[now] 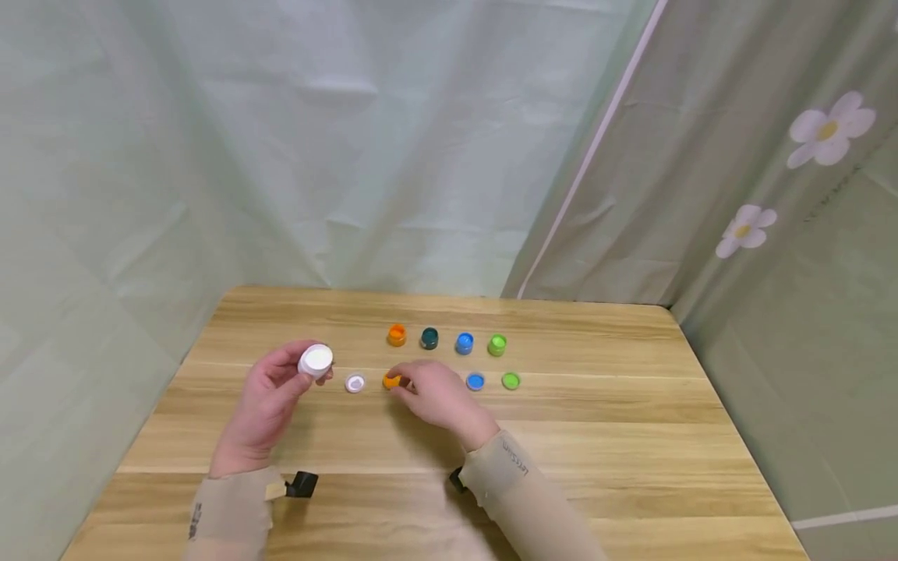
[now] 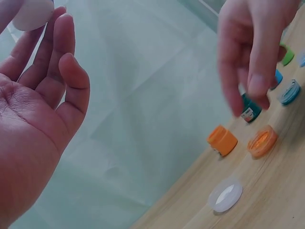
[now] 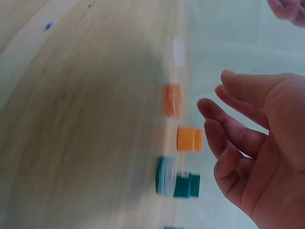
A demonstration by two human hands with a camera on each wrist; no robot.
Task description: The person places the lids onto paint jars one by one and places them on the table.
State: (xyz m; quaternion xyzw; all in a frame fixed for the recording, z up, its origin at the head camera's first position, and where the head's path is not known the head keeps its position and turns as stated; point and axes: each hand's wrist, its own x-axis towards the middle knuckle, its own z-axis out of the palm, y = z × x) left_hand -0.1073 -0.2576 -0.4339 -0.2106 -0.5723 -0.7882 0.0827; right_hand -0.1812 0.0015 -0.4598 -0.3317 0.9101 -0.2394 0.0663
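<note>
A small round white plastic jar is pinched by the left hand towards the left edge of the wood-grained table, apparently mouth-up against spills; the right hand (fingers parted, nothing gripped) is held by a round orange plastic lid.

A small, round white plastic jar is pinched between the thumb and fingers of the left hand, raised off the wood, its round white top tilted up toward the head. A shallow, round, translucent white plastic lid lies flat between the two hands, inner side up. A shallow, round orange plastic lid, also inner side up and smeared orange inside, sits below the right hand's fingertips, which partly cover it in the head view.
</note>
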